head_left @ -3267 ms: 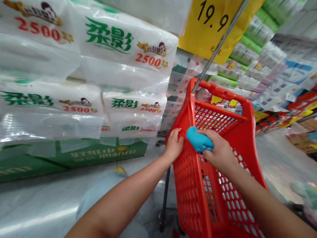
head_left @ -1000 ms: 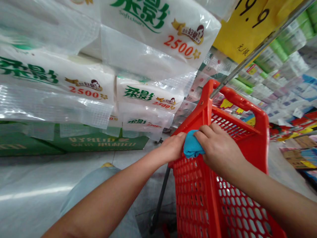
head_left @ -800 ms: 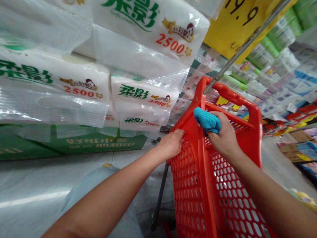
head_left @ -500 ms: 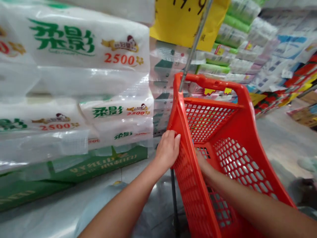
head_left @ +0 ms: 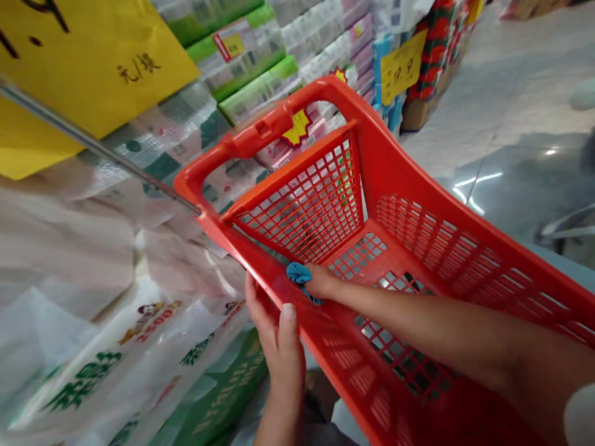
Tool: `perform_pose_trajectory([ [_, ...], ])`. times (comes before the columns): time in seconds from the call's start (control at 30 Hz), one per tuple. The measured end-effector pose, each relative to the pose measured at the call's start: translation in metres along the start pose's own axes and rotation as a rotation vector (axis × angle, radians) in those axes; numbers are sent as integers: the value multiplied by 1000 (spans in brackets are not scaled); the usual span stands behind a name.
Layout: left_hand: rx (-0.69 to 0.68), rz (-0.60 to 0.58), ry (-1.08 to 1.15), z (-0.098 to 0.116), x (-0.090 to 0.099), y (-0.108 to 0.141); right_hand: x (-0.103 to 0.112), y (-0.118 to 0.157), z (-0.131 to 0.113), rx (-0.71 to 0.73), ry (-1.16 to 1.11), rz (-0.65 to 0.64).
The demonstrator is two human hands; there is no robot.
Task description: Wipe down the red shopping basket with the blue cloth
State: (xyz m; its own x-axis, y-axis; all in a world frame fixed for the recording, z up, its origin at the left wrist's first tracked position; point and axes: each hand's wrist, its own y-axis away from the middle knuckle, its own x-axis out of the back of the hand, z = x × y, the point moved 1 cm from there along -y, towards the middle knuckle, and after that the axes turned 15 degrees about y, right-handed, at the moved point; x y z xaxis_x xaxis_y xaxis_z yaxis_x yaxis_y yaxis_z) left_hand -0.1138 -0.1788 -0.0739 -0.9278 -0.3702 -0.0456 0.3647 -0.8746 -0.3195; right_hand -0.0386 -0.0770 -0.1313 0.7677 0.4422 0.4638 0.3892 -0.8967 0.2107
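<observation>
1. Change: blue cloth (head_left: 298,272), above the rim (head_left: 242,255) under a second ago, now sits inside the red shopping cart (head_left: 404,164), by the side wall (head_left: 348,350) nearest the left hand (head_left: 277,337). Work appears to have passed from rim to interior.
2. Right hand (head_left: 321,282): closed around the cloth.
3. Left hand: partly curled, gripping the rim, thumb over it.
4. Cloth: bunched, partly hidden. Cart: perforated plastic.

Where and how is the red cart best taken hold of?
Probably by the handle at the far end of the cart, coming from above: it is a rounded bar with an open gap alongside, so a grip could close around it. The corner where the metal rod appears to meet the cart looks more cramped.
</observation>
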Motion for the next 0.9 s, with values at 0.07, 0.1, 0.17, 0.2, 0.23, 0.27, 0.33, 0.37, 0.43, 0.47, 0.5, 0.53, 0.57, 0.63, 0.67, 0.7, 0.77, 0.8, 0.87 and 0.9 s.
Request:
perform_pose_trajectory([
  [0.07, 42, 50, -12, 3, -4, 1, 1, -3, -2, -1, -20, -32],
  [0.1, 51, 70, 1, 4, -6, 0, 4, -6, -8, 30, -44, -21],
  [0.17, 63, 102, 38, 5, -10, -1, 12, -10, -21, 171, -103, 71],
  [0.2, 68, 120, 50, 5, -11, -2, 15, -10, -25, 236, -107, 114],
  [0.23, 69, 136, 54, 5, -13, -3, 17, -10, -27, 269, -88, 135],
  [0.27, 68, 151, 51, 5, -14, -4, 18, -9, -25, 264, -51, 130],
  [0.33, 65, 183, 34, 6, -18, -5, 18, -7, -19, 158, 38, 55],
  [0.37, 69, 200, 36, 6, -19, -6, 18, -7, -16, 103, 66, 16],
  [0.43, 82, 229, 71, 7, -22, -5, 20, -10, -19, 73, 75, -4],
  [0.47, 88, 233, 95, 8, -23, -5, 22, -13, -23, 91, 73, 5],
  [0.5, 93, 232, 114, 8, -24, -5, 25, -16, -30, 124, 67, 24],
  [0.53, 95, 231, 126, 8, -24, -4, 27, -18, -36, 168, 57, 49],
  [0.57, 96, 231, 128, 8, -24, -4, 29, -20, -41, 220, 42, 77],
  [0.63, 108, 238, 112, 7, -22, -2, 30, -19, -46, 304, -3, 128],
  [0.67, 113, 245, 102, 6, -20, -2, 29, -17, -46, 316, -26, 139],
  [0.7, 118, 245, 95, 5, -19, -1, 29, -14, -45, 302, -42, 140],
  [0.77, 110, 228, 75, 4, -16, 1, 28, -6, -45, 249, -44, 128],
  [0.8, 102, 214, 66, 3, -14, 1, 30, -2, -48, 246, -41, 128],
  [0.87, 71, 204, 53, 3, -13, 3, 35, 4, -59, 339, -56, 158],
  [0.9, 57, 204, 51, 3, -12, 3, 38, 5, -64, 419, -73, 182],
])
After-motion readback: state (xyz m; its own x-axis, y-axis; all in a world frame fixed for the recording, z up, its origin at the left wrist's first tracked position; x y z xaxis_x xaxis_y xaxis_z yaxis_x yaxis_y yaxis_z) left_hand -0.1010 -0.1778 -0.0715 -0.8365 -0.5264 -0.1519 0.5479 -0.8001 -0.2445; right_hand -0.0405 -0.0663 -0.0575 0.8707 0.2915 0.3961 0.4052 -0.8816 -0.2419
